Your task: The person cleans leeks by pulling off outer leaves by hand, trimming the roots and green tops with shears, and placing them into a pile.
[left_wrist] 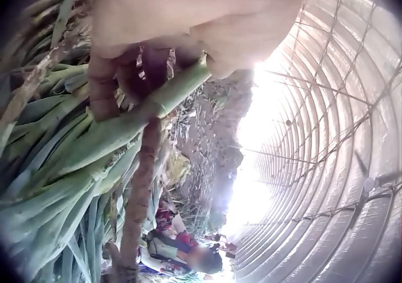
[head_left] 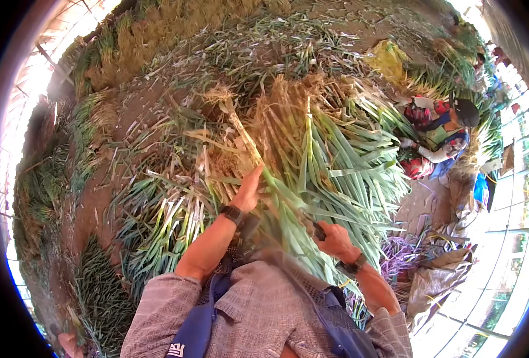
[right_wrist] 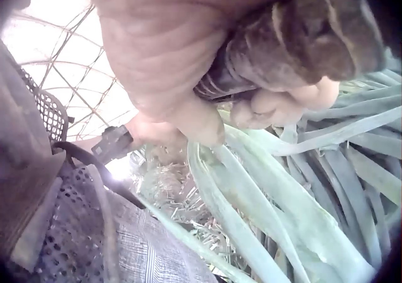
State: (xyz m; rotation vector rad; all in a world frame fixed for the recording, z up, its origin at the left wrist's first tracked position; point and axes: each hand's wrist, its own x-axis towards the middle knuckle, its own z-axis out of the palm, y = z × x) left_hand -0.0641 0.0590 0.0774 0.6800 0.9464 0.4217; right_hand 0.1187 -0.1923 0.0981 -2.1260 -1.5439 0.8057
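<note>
My left hand [head_left: 249, 191] grips a long green onion [head_left: 245, 138] by its stalk, the rooted end pointing up and away and the leaves trailing towards my body. In the left wrist view, fingers [left_wrist: 103, 95] curl round the green stalk [left_wrist: 179, 91], and a narrow brown piece crosses just below it. Lower right, my right hand [head_left: 336, 241] holds a tool by its dark handle [head_left: 320, 231]; the right wrist view shows the handle [right_wrist: 276, 44] ribbed and worn, inside the curled fingers. The tool's working end cannot be made out. Broad leaves [right_wrist: 251, 214] hang just below this hand.
A large heap of green onions [head_left: 348, 161] lies ahead, roots pointing away. A smaller pile [head_left: 169, 209] is at left. Loose trimmings [head_left: 240, 56] litter the soil beyond. Another person [head_left: 440, 137] sits at right, near a yellow bag [head_left: 388, 59] and purple strings [head_left: 398, 253].
</note>
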